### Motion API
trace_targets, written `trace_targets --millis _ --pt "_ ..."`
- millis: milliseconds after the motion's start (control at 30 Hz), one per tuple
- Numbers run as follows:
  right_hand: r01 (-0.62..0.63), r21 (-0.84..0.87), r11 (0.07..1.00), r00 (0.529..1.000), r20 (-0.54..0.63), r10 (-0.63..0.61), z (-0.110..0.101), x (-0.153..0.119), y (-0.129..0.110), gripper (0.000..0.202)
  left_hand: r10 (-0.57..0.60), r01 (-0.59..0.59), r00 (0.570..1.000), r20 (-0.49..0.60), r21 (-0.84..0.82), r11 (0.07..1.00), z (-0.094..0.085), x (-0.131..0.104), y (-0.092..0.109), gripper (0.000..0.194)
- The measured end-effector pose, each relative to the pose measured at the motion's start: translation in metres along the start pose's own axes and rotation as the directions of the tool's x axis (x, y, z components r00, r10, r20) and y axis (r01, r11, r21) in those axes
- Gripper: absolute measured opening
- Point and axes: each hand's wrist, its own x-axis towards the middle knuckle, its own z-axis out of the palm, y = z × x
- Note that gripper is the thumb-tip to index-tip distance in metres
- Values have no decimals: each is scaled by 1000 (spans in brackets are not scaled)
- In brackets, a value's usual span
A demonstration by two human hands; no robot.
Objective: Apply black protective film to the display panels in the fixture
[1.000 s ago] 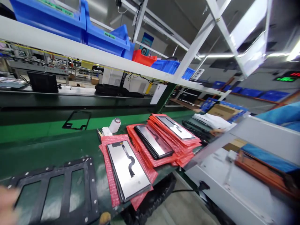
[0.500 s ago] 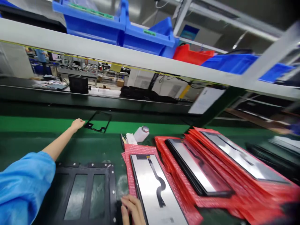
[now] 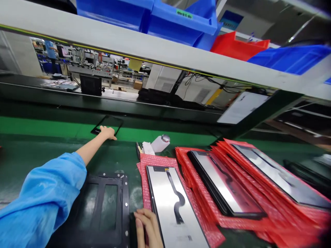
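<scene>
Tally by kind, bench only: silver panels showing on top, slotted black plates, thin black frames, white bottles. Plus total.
Silver panels: 3
Slotted black plate: 1
Thin black frame: 1
White bottle: 1
Total: 6
Panels lower in the stacks can't be counted.

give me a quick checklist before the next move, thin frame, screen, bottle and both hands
1. Left hand at the thin frame: ok.
2. Left grip firm: cannot tell, fingertips unclear.
3. Right hand off the near screen: cannot tell, they meet in view.
4. Near screen lying on red wrap: ok.
5. Bottle capped: ok.
6. Sleeve off the black plate: cannot tell, it overlaps in view.
</scene>
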Motion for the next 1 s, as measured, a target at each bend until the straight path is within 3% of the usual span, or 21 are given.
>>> trace_targets --millis 100,200,300,400,467,533,600,633,700,800,900,1000 --pt "-2 -10 1000 996 89 3 -6 0 -10 20 0 -1 997 71 13 1000 -19 -6 -14 44" --pt "103 -80 991 976 202 -85 -24 2 -17 27 35 -35 996 84 -1 999 -35 -20 -37 48" --pt "273 -262 926 935 298 -191 -61 15 -8 35 143 -140 987 78 -50 989 -46 -47 -63 53" --pt "311 -481 820 926 347 -148 -109 34 18 46 301 -296 953 28 -106 949 -47 -92 -93 56" --pt "360 -543 759 889 447 -102 -133 42 37 67 429 -433 901 -63 -120 893 -38 -131 -113 59" --pt "448 -548 706 821 564 -83 -147 41 50 84 566 -586 806 -174 -95 805 -21 -173 -132 56" --pt "517 -548 657 771 632 -80 -153 33 56 88 656 -681 723 -217 -58 730 0 -216 -148 48" --pt "534 -556 637 764 640 -80 -155 27 57 85 678 -701 703 -214 -47 711 12 -236 -155 44" --pt "538 -578 613 777 621 -97 -159 14 56 75 693 -714 691 -203 -44 699 34 -272 -166 39" --pt "525 -581 622 811 564 -158 -167 -1 55 69 683 -701 707 -183 -59 711 60 -313 -175 36" --pt "505 -543 671 824 534 -187 -173 -11 53 64 648 -665 745 -161 -94 741 75 -335 -179 33" --pt "447 -526 724 848 506 -156 -177 -18 49 62 620 -634 773 -133 -139 761 81 -341 -178 31"
